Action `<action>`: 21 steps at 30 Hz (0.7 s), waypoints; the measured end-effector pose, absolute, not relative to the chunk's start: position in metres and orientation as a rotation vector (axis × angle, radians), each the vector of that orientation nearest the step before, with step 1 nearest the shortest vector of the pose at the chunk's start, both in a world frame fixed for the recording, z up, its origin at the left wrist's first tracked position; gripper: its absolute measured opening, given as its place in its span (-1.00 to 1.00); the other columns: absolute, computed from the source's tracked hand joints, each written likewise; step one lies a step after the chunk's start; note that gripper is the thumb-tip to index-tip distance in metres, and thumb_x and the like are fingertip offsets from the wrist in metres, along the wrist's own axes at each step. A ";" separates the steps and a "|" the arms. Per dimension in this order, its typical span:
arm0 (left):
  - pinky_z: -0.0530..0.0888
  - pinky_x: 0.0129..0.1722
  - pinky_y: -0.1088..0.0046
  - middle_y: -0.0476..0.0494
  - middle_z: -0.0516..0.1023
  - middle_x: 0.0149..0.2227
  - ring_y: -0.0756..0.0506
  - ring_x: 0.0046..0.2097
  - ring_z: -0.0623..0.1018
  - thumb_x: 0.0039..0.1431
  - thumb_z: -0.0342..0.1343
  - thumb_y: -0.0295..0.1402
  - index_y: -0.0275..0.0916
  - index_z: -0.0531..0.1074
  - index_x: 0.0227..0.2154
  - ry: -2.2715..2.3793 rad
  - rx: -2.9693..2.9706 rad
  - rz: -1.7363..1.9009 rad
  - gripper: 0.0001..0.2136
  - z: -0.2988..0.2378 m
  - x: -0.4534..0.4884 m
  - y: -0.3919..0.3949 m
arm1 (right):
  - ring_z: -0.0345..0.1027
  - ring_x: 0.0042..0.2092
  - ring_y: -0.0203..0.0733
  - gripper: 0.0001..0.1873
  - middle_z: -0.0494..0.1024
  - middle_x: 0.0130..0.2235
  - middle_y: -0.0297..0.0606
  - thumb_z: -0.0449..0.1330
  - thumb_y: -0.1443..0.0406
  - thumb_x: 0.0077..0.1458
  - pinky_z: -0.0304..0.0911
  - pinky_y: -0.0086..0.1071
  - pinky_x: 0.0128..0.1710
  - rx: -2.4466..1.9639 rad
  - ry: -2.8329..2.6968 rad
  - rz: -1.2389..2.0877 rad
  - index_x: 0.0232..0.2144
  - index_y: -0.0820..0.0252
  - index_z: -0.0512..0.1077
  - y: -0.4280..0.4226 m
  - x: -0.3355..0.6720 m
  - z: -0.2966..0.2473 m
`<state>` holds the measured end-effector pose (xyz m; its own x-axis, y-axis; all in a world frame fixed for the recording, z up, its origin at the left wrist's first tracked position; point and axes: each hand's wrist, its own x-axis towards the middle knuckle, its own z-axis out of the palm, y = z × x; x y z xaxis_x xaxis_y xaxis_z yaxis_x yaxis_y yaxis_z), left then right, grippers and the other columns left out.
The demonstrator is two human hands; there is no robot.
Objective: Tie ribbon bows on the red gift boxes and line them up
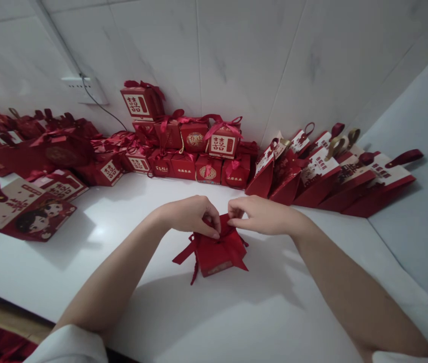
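Red ribbon (pixel 239 253) crosses a small red box (pixel 209 257) on the white table (pixel 153 307), under and between my hands; my left hand (pixel 193 214) pinches the ribbon, thumb and fingers drawn together; my right hand (pixel 261 214) curls loosely beside it, whether gripping I cannot tell; stacked boxes (pixel 183 165) stand beyond both.

1. The box (pixel 208 259) before me looks like smooth red card; its ribbon (pixel 238 255) is cloth with a soft, satiny look.
2. My white sleeve (pixel 70 345) is matt cloth.
3. My table (pixel 274 307) is smooth, with a glossy patch.
4. I see smooth, marbled wall tiles (pixel 236 55) and a plastic-looking socket (pixel 82 89).
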<state>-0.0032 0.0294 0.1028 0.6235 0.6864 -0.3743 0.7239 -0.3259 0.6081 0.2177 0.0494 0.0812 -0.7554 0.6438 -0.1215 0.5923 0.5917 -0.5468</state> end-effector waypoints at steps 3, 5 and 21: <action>0.32 -0.47 0.57 -0.03 0.58 -0.44 0.01 -0.44 0.48 0.11 0.20 -0.25 -0.19 0.57 -0.24 1.086 2.012 -0.086 -0.80 0.110 -0.009 0.027 | 0.39 -0.28 -0.17 -0.82 0.55 -0.26 -0.26 0.07 0.31 0.19 0.15 -0.39 -0.34 -1.134 -2.642 0.937 -0.13 0.12 0.34 0.046 0.221 0.086; 0.34 -0.50 0.55 -0.02 0.56 -0.47 0.00 -0.49 0.49 0.17 0.15 -0.15 -0.18 0.50 -0.12 1.091 1.944 -0.106 -0.71 0.117 -0.014 0.026 | 0.41 -0.25 -0.16 -0.76 0.56 -0.21 -0.25 0.02 0.32 0.23 0.16 -0.39 -0.32 -1.179 -2.593 0.924 -0.05 0.09 0.31 0.045 0.225 0.091; 0.33 -0.56 0.54 0.00 0.54 -0.50 0.00 -0.56 0.49 0.11 0.18 -0.12 -0.21 0.44 -0.32 1.269 2.013 -0.157 -0.75 0.121 -0.022 0.028 | 0.36 -0.23 -0.18 -0.84 0.52 -0.26 -0.25 0.08 0.29 0.31 0.20 -0.32 -0.24 -0.710 -2.712 0.333 -0.29 0.19 0.42 -0.015 0.199 0.107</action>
